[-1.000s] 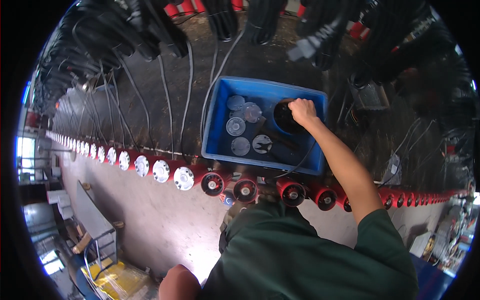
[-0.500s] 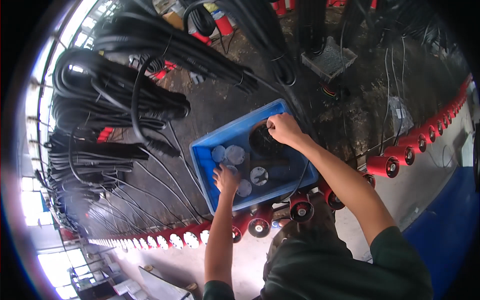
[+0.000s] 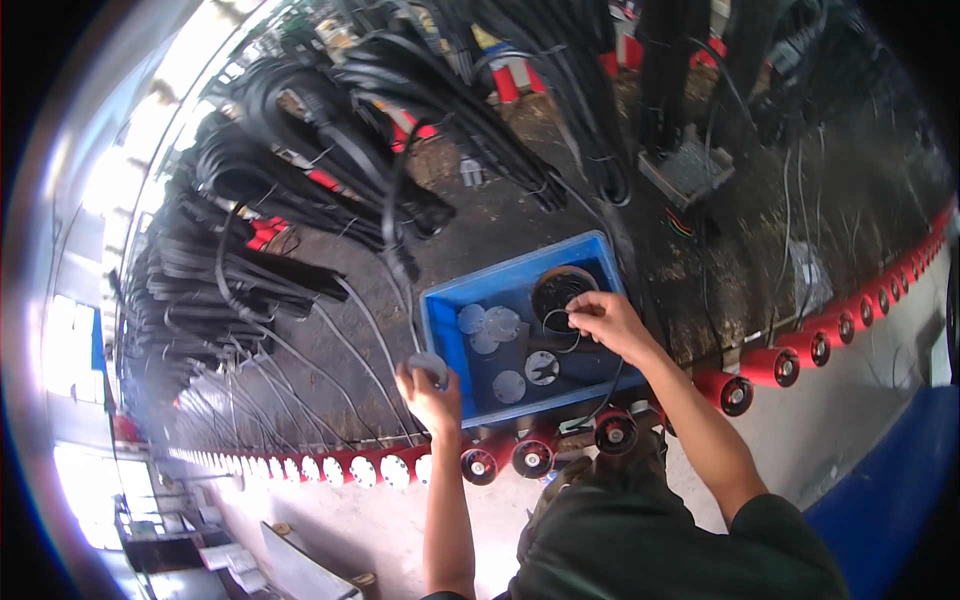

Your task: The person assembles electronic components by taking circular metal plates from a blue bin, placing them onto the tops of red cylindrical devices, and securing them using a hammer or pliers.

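Observation:
My left hand (image 3: 432, 402) is closed on a clear round disc (image 3: 428, 364), just off the left side of a blue plastic box (image 3: 442, 345). My right hand (image 3: 610, 322) pinches a thin ring (image 3: 572, 349) over the box's right part. Beneath and beyond that hand sits a round brown container (image 3: 563, 272) with dark rings in it. Several more clear discs (image 3: 500, 324) lie on the box floor at the left. Beside them is a pale disc with a dark shape (image 3: 542, 368).
Bundles of black cable (image 3: 300, 180) cover the far and left side of the dark tabletop (image 3: 500, 215). Red cylinders (image 3: 770, 364) line the near edge in a long row. A small tray (image 3: 688, 172) stands at the back right, and a clear plastic bag (image 3: 808, 272) lies farther right.
My left hand has come out of the box to the left with a clear disc. My right hand has drawn back from the round container, with a thin ring now showing. The view has shifted.

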A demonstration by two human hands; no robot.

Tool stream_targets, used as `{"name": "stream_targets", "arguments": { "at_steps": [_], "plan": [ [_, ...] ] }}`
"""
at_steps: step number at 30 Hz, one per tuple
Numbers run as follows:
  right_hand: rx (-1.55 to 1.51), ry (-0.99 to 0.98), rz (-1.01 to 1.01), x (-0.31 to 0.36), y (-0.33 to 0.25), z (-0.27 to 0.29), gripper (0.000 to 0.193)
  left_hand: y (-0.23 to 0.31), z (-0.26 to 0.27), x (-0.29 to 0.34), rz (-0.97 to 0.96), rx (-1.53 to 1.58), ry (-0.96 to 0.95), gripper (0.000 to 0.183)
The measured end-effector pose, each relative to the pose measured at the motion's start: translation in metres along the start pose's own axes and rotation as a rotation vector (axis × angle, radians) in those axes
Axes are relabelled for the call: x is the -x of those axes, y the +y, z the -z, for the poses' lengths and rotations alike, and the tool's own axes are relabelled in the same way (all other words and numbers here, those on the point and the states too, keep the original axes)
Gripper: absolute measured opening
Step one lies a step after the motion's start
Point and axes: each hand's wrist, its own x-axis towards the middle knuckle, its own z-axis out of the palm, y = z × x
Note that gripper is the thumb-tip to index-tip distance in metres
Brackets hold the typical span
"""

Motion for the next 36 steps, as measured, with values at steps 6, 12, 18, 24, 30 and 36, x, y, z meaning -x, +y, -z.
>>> {"name": "stream_targets", "arguments": {
  "at_steps": [6, 12, 18, 24, 30, 36],
  "plan": [
    [0.018, -0.117, 0.098, 0.037, -0.037, -0.038, 0.015, 0.005, 0.037, 0.015, -0.073, -0.182, -0.038, 0.09],
    [-0.003, -0.456, 0.124, 0.07, -0.086, -0.093, 0.017, 0.072, 0.095, 0.048, 0.689, 1.809, -0.391, 0.067],
    [0.36, -0.455, 0.616, 0.08, -0.094, -0.145, 0.009, 0.122, 0.13, 0.075, 0.819, 1.924, -0.354, 0.069],
    [0.422, -0.458, 0.708, 0.082, -0.09, -0.17, 0.014, 0.114, 0.142, 0.088, 0.754, 1.831, -0.265, 0.08],
    [0.286, -0.384, 0.488, 0.084, -0.041, -0.158, 0.022, 0.113, 0.132, 0.093, 0.746, 1.866, -0.006, 0.088],
    [-0.015, -0.563, 0.158, 0.123, 0.01, -0.174, 0.026, 0.099, 0.114, 0.109, 0.73, 1.873, 0.292, 0.093]
  ]
}}
